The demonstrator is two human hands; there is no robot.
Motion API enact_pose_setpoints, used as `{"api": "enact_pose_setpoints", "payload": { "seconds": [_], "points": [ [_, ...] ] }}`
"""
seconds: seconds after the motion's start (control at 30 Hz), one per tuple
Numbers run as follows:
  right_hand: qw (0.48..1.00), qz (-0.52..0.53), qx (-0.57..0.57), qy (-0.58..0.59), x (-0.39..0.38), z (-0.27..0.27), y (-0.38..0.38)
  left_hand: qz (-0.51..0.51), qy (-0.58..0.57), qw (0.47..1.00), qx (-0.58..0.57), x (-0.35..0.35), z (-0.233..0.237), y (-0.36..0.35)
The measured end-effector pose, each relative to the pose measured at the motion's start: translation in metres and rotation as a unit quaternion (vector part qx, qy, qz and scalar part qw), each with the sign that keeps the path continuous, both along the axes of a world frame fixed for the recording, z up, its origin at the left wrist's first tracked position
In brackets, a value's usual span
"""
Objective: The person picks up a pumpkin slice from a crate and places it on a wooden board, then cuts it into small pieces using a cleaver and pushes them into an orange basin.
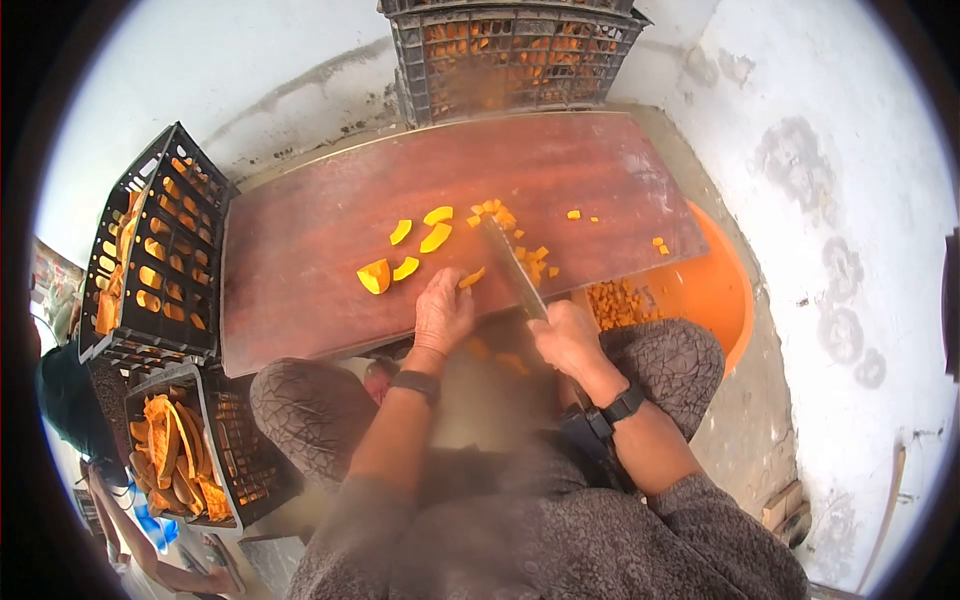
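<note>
My right hand [568, 338] is closed round the handle of a long knife [515, 268], its blade pointing away over the board, beside small orange cubes [535, 262]. My left hand [443, 308] rests at the near edge of the reddish board [310, 240], fingers bent, with a small orange piece [472, 278] at its fingertips; whether it is gripped is unclear. Several curved yellow-orange slices [435, 238] and a thicker chunk [374, 277] lie to the left of the knife. A few cubes [573, 215] are scattered at the right.
An orange basin [722, 290] holding cubes stands under the board's right end. Black crates with orange pieces stand at the left [210, 215], lower left [255, 450] and far side [510, 60]. Another person's arm [150, 560] shows at lower left. White walls surround the board.
</note>
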State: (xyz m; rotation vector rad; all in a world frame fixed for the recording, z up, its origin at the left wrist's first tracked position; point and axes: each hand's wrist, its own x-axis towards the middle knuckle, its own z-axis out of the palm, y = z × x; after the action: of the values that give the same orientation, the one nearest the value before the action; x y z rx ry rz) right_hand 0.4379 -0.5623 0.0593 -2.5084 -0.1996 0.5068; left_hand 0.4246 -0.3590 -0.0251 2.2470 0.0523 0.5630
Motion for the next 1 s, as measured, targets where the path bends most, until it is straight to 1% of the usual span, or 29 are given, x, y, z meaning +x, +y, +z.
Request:
{"api": "enact_pose_setpoints", "payload": {
  "seconds": [0.07, 0.1, 0.13, 0.17, 0.2, 0.27, 0.4, 0.47, 0.57, 0.73, 0.9, 1.0],
  "points": [
    [1.0, 0.008, -0.007, 0.01, -0.001, 0.004, 0.003, -0.015, -0.061, 0.998, 0.022, -0.001, 0.001, -0.001],
    [1.0, 0.016, -0.014, 0.017, -0.002, 0.005, 0.004, -0.014, -0.06, 0.998, 0.022, -0.003, 0.0, -0.001],
    [1.0, 0.017, -0.014, 0.018, -0.003, 0.003, 0.004, -0.008, -0.052, 0.997, 0.05, -0.004, -0.001, -0.001],
    [0.999, 0.033, -0.012, -0.03, -0.005, 0.0, 0.004, -0.002, -0.044, 0.996, 0.078, -0.005, -0.002, -0.001],
    [0.996, 0.049, -0.011, -0.078, -0.006, 0.001, 0.006, -0.002, -0.043, 0.996, 0.078, -0.005, -0.001, -0.002],
    [0.997, 0.048, -0.016, -0.064, -0.007, 0.009, 0.008, 0.007, -0.066, 0.994, 0.091, -0.007, 0.0, -0.002],
    [0.997, 0.054, -0.025, -0.048, -0.009, 0.019, 0.01, 0.005, -0.061, 0.996, 0.069, -0.009, 0.001, 0.0],
    [0.997, 0.059, -0.025, -0.044, -0.009, 0.022, 0.011, -0.015, -0.06, 0.998, 0.03, -0.008, -0.001, 0.002],
    [0.996, 0.066, -0.027, -0.052, -0.009, 0.023, 0.01, 0.0, -0.064, 0.998, 0.003, -0.006, -0.007, -0.001],
    [0.993, 0.082, -0.042, -0.067, -0.009, 0.023, 0.012, 0.01, -0.057, 0.998, 0.002, -0.006, -0.008, -0.002],
    [0.996, 0.073, -0.043, -0.025, -0.01, 0.032, 0.012, 0.003, -0.068, 0.998, 0.011, -0.006, -0.011, -0.002],
    [0.995, 0.082, -0.048, -0.034, -0.01, 0.029, 0.008, -0.007, -0.08, 0.997, 0.023, -0.008, -0.005, -0.003]
  ]
}}
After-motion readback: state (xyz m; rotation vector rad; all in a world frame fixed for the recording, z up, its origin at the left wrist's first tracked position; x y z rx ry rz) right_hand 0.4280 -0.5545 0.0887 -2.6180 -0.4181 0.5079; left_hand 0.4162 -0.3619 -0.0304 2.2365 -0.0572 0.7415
